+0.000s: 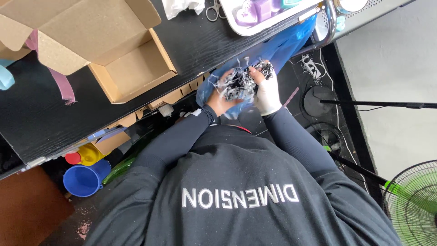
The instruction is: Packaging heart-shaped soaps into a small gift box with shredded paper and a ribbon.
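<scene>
A clump of shredded paper (241, 84), grey, black and white strips, is held at centre frame, just above a blue plastic bag (277, 48) that hangs from the edge of the black table (41, 118). The left hand (220, 98) is cupped under and around the clump from the left side; the right hand (267, 91), pale as if gloved or wrapped, is closed over it from the right, fingers curled in. Held between both palms, the loose strips are probably kept from spilling. An open cardboard box (132, 68) stands on the table at upper left, well apart from the hands. Scissors (213, 11) and a white tray (255, 27) are cut off by the top edge. The bag's mouth and depth are hidden behind the clump; fingertips are mostly buried in strips.
</scene>
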